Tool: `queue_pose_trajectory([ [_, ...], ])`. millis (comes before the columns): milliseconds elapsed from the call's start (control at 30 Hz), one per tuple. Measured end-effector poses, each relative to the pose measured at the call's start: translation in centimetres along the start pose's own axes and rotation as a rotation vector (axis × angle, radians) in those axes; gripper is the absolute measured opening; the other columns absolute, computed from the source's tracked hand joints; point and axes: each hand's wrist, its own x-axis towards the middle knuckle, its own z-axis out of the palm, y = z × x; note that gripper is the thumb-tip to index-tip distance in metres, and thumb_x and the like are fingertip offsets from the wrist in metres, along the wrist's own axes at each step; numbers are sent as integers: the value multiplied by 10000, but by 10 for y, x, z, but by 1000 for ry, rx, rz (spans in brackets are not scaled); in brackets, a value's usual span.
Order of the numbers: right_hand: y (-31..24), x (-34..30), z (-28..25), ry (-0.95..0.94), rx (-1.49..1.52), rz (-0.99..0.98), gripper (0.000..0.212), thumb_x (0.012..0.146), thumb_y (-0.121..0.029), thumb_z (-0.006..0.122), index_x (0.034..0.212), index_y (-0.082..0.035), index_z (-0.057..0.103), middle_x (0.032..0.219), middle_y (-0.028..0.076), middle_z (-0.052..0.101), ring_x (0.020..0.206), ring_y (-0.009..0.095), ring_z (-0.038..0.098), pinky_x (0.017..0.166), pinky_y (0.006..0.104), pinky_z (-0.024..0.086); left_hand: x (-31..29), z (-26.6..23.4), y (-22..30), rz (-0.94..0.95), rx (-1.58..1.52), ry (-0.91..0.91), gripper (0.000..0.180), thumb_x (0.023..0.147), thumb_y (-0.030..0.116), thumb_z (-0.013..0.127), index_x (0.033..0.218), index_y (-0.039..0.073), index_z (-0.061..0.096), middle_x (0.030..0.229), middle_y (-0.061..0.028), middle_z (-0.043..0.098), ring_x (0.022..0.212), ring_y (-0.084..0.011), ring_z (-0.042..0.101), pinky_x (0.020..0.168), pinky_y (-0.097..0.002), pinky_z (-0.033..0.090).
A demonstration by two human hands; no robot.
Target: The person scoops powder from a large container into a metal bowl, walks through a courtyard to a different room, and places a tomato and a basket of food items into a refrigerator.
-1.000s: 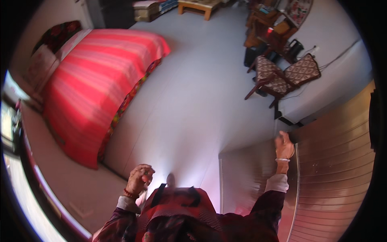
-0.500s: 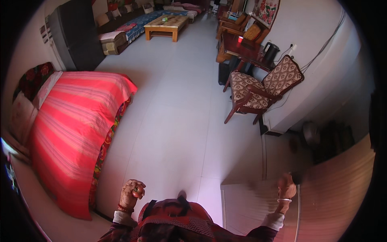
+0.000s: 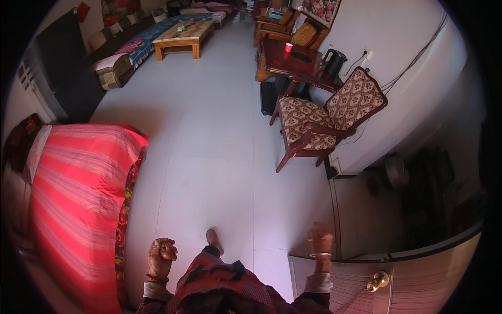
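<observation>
My left hand (image 3: 159, 258) is wrapped around a small red tomato (image 3: 167, 250), held at the lower middle left, with a red string round the wrist. My right hand (image 3: 320, 239) is raised at the lower right, a pale bracelet on its wrist. It is slightly blurred, its fingers look loosely apart, and nothing shows in it. To its right stands a brown door (image 3: 418, 277) with a brass-coloured door handle (image 3: 377, 281); the hand is off the handle.
A red striped bed (image 3: 78, 183) stands on the left. A patterned armchair (image 3: 308, 123) and a dark red table (image 3: 293, 60) with a black kettle (image 3: 334, 63) are at the right. Beyond the door lies a dark room (image 3: 418, 199) with a metal pot (image 3: 396, 171). A low wooden table (image 3: 183, 37) stands far off.
My right hand has come off the door and moved left. The door has swung, baring its handle and more of the dark room. One foot has stepped forward; the tomato stays in my left hand.
</observation>
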Motion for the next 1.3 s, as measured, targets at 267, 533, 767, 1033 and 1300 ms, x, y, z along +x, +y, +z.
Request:
queue_pose_trajectory([
  [267, -49, 52, 161, -604, -13, -27, 192, 805, -176, 623, 969, -76, 622, 759, 65, 659, 608, 143, 645, 554, 290, 526, 139, 26, 56, 61, -233, -89, 383, 849, 248, 624, 1162, 54, 517, 1115, -96, 525, 892, -209, 518, 718, -337, 449],
  [533, -81, 105, 259, -1187, 120, -134, 363, 936, -307, 431, 1200, -70, 511, 1249, 95, 507, 1136, 253, 497, 1036, 348, 304, 272, 73, 89, 106, -160, -24, 382, 839, 170, 607, 1186, 56, 497, 1071, -61, 548, 891, -179, 515, 738, -315, 435],
  [767, -76, 190, 313, -1248, 547, 207, 453, 948, -362, 404, 1275, -51, 431, 1300, 112, 465, 1206, 254, 438, 1052, 342, 280, 364, 176, 121, -42, -186, -95, 251, 781, 146, 656, 961, 11, 545, 890, -91, 557, 847, -205, 497, 835, -337, 391],
  [1033, -85, 269, 349, -1235, 606, 272, 536, 935, -417, 405, 1313, -38, 376, 1312, 134, 446, 1217, 255, 423, 1045, 341, 291, 483, 220, 132, -73, -167, -148, 221, 764, 147, 664, 888, 34, 521, 826, -65, 510, 808, -186, 463, 817, -328, 371],
  [1300, -113, 310, 402, -1170, 621, 319, 624, 922, -471, 406, 1351, -25, 320, 1325, 156, 427, 1228, 256, 408, 1038, 340, 302, 576, 205, 171, -147, -226, -317, 209, 746, 149, 672, 815, 56, 498, 762, -38, 463, 769, -167, 428, 799, -320, 351],
])
